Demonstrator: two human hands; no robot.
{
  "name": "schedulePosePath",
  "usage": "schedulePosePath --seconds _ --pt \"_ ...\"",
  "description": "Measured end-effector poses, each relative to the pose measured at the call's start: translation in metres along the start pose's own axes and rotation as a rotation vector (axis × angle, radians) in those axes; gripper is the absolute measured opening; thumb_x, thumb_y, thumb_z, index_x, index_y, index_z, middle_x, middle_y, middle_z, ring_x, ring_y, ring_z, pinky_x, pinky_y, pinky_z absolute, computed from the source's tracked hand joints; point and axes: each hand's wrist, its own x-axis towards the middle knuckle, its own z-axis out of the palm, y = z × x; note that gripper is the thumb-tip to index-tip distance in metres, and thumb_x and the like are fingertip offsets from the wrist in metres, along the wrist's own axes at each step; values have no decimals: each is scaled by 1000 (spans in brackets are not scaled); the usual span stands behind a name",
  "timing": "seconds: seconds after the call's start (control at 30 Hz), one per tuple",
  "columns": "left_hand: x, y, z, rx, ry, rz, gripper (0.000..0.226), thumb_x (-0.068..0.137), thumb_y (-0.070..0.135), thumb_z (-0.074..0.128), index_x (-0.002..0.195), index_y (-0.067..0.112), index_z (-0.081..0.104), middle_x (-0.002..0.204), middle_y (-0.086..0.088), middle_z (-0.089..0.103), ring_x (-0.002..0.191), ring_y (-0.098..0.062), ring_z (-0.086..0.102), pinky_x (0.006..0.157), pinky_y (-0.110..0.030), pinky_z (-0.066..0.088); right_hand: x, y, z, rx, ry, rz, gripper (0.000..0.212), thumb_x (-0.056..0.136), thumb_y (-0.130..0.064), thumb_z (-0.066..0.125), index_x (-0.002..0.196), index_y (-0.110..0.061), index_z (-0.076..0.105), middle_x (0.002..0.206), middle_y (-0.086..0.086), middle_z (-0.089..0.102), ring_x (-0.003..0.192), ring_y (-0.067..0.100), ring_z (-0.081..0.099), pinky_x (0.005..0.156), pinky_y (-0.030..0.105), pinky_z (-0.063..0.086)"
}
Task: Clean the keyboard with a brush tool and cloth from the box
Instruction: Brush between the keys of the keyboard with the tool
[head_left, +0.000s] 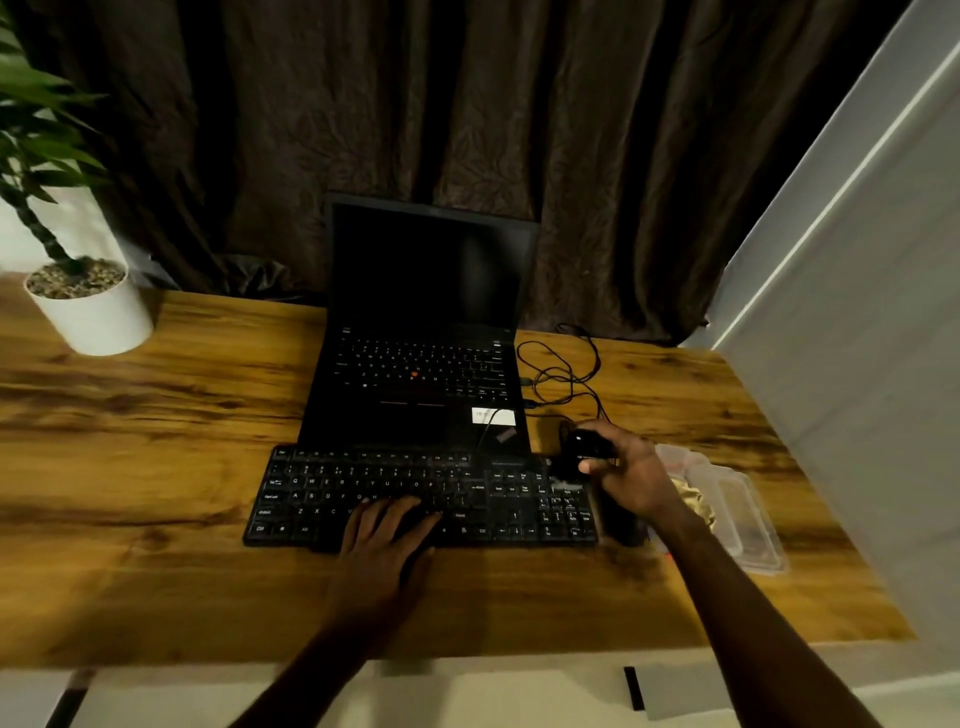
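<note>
While your left hand (387, 525) lies flat on the keyboard (322, 493) at lower centre, your right hand (631, 478) grips a dark brush tool (587, 447) over its right end, clear box (748, 519) with cloth (693, 503) just right of that hand

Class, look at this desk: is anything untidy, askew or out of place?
Yes: a black cable lies in tangled loops right of the laptop, and one strand trails across its palm rest.

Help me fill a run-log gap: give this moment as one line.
left hand flat on keyboard | right hand grips black tool at keyboard's right end | box at right
</note>
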Motion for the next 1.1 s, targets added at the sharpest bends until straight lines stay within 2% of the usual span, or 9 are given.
schedulePosePath --seconds 0.13,0.33,0.43,0.57,0.7,0.9,0.97,1.07,1.1 --pt "0 1 0 -13 24 7 46 98 51 35 131 34 60 141 2 50 132 -25 42 114 -48 20 -8 11 -20 -46 29 16 54 82 10 65 115 -32 59 109 0 66 105 17 59 77 13 43" --pt "0 -1 3 -6 15 7 45 97 52 36 132 35 60 141 1 52 132 -25 41 115 -48 19 -8 -7 11 36 9 -29 53 82 6 68 121 -28 60 114 -7 62 104 5 59 77 19 56" --pt "0 -1 2 -10 20 10 44 98 51 36 131 35 59 141 0 52 133 -24 41 116 -48 17 -6 -16 22 32 1 -71 49 82 7 69 122 -21 61 114 -6 63 105 3 58 79 14 54" --pt "0 -1 2 -21 25 12 46 99 52 33 132 34 59 141 0 52 133 -25 42 115 -50 20 -11 -7 -1 40 -12 -5 54 83 9 66 121 -29 58 112 -12 60 101 3 58 73 17 55" --pt "0 -2 3 -49 43 21 52 101 55 24 131 34 60 140 1 52 132 -24 41 114 -52 25 -13 8 -16 -37 26 -9 56 80 11 66 120 -27 60 115 0 62 111 19 58 93 36 52" --pt "0 -3 6 -27 31 14 45 98 51 35 132 33 59 142 0 50 134 -25 40 115 -54 24 -9 -13 19 51 19 -58 54 85 1 69 117 -40 56 118 3 61 106 17 60 72 17 56" --pt "0 -4 7 -19 24 19 47 99 53 33 132 33 59 142 0 49 134 -25 40 116 -53 23 -7 -18 25 47 15 -81 53 85 0 69 113 -42 54 117 3 61 104 15 60 73 15 54" --pt "0 -5 7 -15 18 23 47 99 53 32 133 34 58 142 1 49 134 -24 40 116 -52 21 -7 -13 14 35 -4 -68 56 83 4 69 115 -40 56 117 2 62 108 17 60 79 24 58" --pt "0 -5 6 -18 16 20 46 99 52 34 133 34 58 143 1 49 134 -25 40 116 -53 22 -8 -8 8 33 -6 -54 56 83 5 68 116 -38 57 118 2 62 109 17 60 78 20 57"
